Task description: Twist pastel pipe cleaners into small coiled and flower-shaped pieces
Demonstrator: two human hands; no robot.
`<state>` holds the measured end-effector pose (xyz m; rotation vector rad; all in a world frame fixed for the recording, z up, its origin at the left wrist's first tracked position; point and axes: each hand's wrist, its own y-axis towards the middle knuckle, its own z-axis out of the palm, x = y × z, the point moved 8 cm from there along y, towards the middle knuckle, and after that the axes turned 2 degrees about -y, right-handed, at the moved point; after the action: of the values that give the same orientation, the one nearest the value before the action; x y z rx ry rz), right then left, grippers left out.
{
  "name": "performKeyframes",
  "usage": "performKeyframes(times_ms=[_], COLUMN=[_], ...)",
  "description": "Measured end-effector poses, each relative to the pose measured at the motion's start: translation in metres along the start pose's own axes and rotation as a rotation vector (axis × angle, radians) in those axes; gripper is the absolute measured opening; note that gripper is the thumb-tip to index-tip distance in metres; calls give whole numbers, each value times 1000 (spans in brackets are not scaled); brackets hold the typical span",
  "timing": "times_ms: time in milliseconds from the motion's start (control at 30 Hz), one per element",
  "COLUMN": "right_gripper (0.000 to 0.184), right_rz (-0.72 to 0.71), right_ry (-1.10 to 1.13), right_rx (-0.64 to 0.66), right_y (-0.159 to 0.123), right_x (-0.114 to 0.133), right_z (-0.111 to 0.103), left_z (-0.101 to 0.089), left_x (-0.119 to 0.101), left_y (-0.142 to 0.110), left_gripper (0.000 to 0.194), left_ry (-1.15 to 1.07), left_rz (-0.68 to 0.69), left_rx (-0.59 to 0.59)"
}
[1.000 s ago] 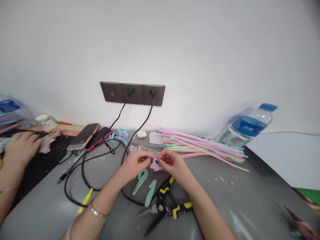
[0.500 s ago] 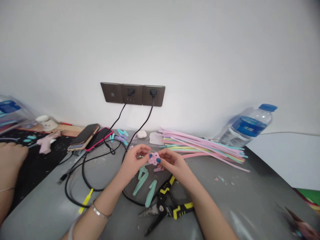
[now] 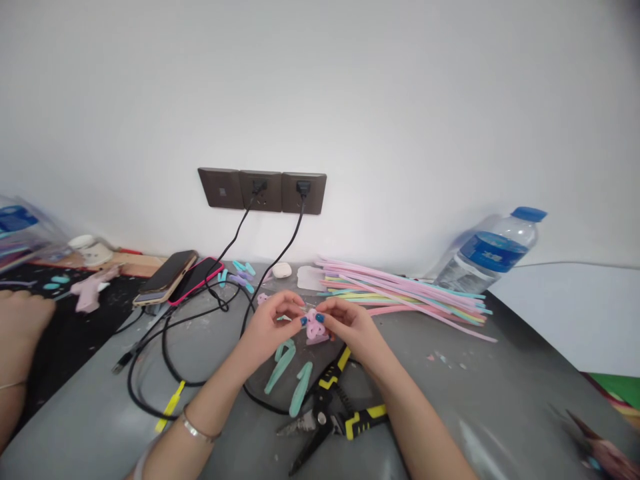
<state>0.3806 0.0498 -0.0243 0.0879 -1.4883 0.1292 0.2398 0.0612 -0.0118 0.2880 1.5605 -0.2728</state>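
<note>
Beyond the pliers (image 3: 321, 418), left hand (image 3: 271, 328) and right hand (image 3: 351, 325) pinch pink loops (image 3: 315, 329); table (image 3: 440, 393) stretches rightward to its edge (image 3: 535, 340).

On my table (image 3: 425, 400), wire strippers (image 3: 321, 418) lie between my forearms (image 3: 220, 400); pipe cleaners (image 3: 400, 287) lie behind my right hand (image 3: 353, 325), a water bottle (image 3: 493, 250) right of them, phones (image 3: 167, 279) to the left.

Left fingers (image 3: 286, 299) curled beside right fingers (image 3: 341, 308)
</note>
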Motion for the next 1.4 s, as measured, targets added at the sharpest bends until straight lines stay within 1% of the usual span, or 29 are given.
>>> performKeyframes(times_ms=[100,167,233,300,367,533,633,700,833,1067,1267,1400], right_gripper=[33,34,35,36,35,33,34,33,32,31,31,34], right_rz=[13,20,33,51,60,40,33,33,19,-6,-24,-18], right_ry=[5,49,107,151,172,146,118,110,94,89,56,57], right_rx=[-32,-74,-106,-113,-104,-37,-2,-5,-15,67,89,65], right_y=[0,-1,-2,-3,-3,-2,-3,-3,-4,-5,-4,-4], right_x=[0,1,1,0,-1,0,2,3,7,9,7,6], right_z=[-3,-6,-9,-9,-9,-3,-1,-1,0,10,11,9], left_z=[1,1,5,11,13,10,11,11,9,5,5,3], left_x=[2,7,10,10,7,2,-2,-3,-1,2,3,5], left_y=[0,0,0,-1,-2,-3,-4,-4,-4,-2,-1,0], left_gripper=[23,25,26,26,25,19,18,18,20,17,14,22], left_ry=[-56,-100,-116,-101,-76,-86,-111,-117,-115,-92,-45,-63], left_rz=[-35,-77,-101,-92,-66,-64,-56,-53,-62,-46,-30,-29], left_rx=[-10,-25,-1,45,61,21,33,42,23,-19,12,-17])
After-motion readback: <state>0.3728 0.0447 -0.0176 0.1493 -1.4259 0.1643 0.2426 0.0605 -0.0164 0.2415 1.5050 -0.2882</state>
